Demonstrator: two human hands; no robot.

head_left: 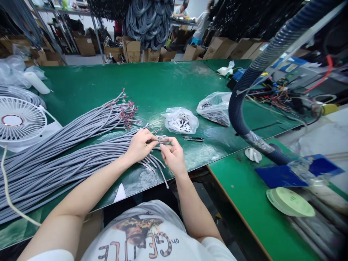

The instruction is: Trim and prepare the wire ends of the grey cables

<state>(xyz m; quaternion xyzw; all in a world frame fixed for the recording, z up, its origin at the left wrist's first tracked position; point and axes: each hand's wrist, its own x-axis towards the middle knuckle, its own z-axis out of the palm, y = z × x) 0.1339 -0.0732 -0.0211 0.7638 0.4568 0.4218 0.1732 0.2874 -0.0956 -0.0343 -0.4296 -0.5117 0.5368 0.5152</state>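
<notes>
My left hand (141, 145) pinches the end of a grey cable over the near bundle of grey cables (92, 163). Close by on the right, my right hand (173, 154) has thumb and forefinger closed on the stripped tip of that same cable; the fingers partly hide it. Several cut ends with pale, bare tips stick out below my hands. Behind lies a second bundle of grey cables (89, 121), its ends fanned into red and white wires (129, 110). A pair of thread snips (193, 139) rests just right of my right hand.
Beyond the snips sit a bag of small white and black pieces (181, 121) and another plastic bag (216, 108). A thick corrugated hose (239, 105) arches down at right. A white fan (21, 119) stands at left. People sit at the back.
</notes>
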